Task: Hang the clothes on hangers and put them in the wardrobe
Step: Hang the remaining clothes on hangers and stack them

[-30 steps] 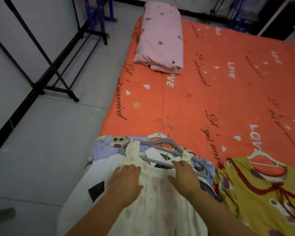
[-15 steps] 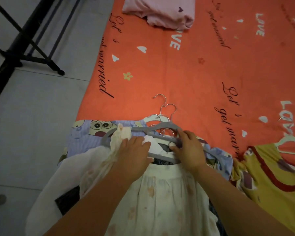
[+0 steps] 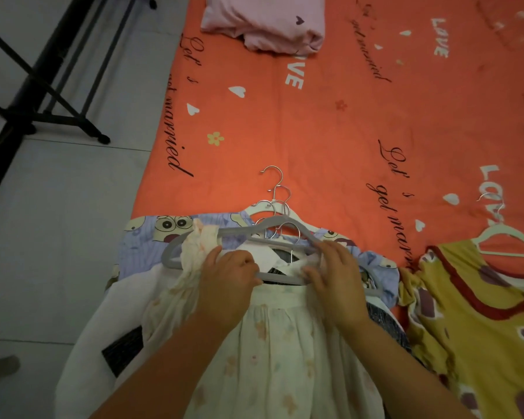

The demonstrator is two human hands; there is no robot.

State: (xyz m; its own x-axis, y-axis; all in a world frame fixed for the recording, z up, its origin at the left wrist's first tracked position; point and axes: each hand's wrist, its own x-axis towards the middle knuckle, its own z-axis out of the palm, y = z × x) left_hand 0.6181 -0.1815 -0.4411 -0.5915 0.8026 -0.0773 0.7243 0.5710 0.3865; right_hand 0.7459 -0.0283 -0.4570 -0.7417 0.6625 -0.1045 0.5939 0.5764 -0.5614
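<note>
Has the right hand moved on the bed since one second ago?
Yes. Judged against the blue cartoon garment, the right hand slid forward, off the white dress and onto the grey hanger.

Cream floral dress (image 3: 273, 343) spread flat atop pile of hangered clothes (image 3: 146, 237), near edge of orange bed (image 3: 315, 140); grey hanger (image 3: 233, 232) across its neckline, one ruffled strap draped over.

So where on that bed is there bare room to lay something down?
The wide orange sheet is bare between the pink pillow and the hanger hooks, and rightward beyond the yellow dress. The near edge is crowded: the left hand and right hand hold a grey hanger on the clothes pile.
</note>
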